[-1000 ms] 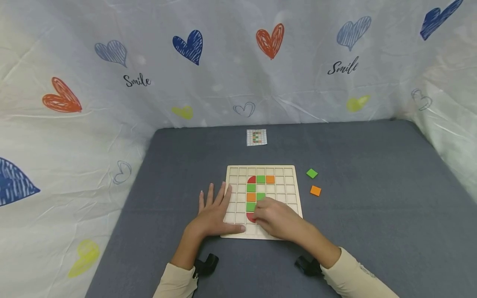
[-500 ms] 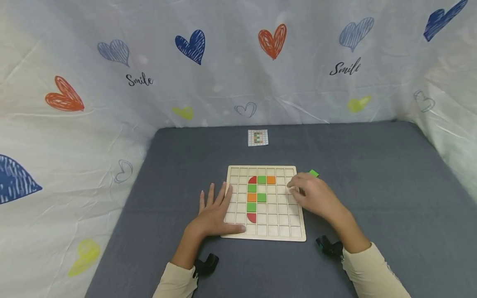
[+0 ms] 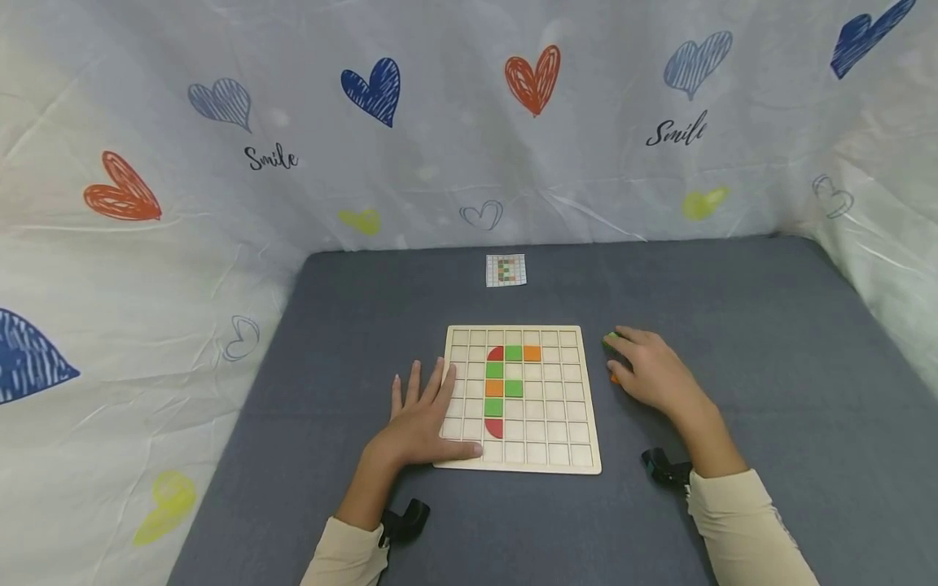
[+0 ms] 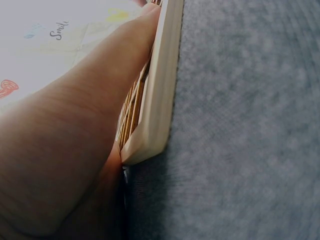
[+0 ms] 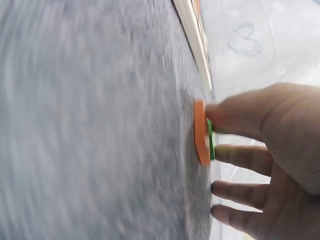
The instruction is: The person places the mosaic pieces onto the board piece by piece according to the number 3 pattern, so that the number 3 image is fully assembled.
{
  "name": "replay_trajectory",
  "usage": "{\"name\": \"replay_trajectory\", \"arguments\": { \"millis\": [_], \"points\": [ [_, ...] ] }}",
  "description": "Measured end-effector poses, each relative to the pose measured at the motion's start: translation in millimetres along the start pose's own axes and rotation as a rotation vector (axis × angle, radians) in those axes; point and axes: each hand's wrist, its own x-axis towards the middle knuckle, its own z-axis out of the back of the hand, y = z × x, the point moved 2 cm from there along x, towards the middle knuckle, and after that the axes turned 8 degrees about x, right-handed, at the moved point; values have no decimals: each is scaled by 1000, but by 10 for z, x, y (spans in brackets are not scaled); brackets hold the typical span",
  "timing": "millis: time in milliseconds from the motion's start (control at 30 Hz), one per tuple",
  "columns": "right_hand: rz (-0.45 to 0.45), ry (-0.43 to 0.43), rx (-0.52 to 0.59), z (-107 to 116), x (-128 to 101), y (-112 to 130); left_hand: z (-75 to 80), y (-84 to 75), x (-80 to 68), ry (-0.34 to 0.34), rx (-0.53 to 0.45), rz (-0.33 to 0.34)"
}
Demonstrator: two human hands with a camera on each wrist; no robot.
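My right hand [image 3: 655, 374] rests, fingers loose, on the orange tile [image 5: 201, 131] right of the board [image 3: 579, 423]; my left hand [image 3: 423, 413] lies flat on its left edge.

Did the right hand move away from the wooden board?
Yes. The right hand left the bottom of the wooden grid board and went right, off its edge, to the green tile and orange tile on the grey mat.

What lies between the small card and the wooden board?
Only bare grey cloth lies between the card and the board, as the head view shows.
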Motion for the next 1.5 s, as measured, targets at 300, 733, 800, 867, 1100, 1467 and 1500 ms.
{"name": "replay_trajectory", "arguments": {
  "millis": [300, 733, 800, 867, 1100, 1467, 1500],
  "points": [
    [-6, -70, 39, -42, 85, 119, -6, 11, 1, 0, 9, -5],
    [-26, -53, 60, -60, 55, 134, 3, -6, -4, -1, 29, -4],
    [-15, -45, 63, -53, 48, 141, -1, -2, -2, 0, 28, -5],
    [-8, -38, 66, -47, 42, 153, -5, 1, -1, 2, 25, -7],
    [0, -17, 96, -32, 27, 222, 8, -3, -7, 6, 15, -4],
    [110, 36, 152, -131, -27, 529, 28, -14, -22, 2, -8, -7],
    [116, 39, 148, -143, -28, 559, 28, -16, -23, 3, -8, -6]
  ]
}}
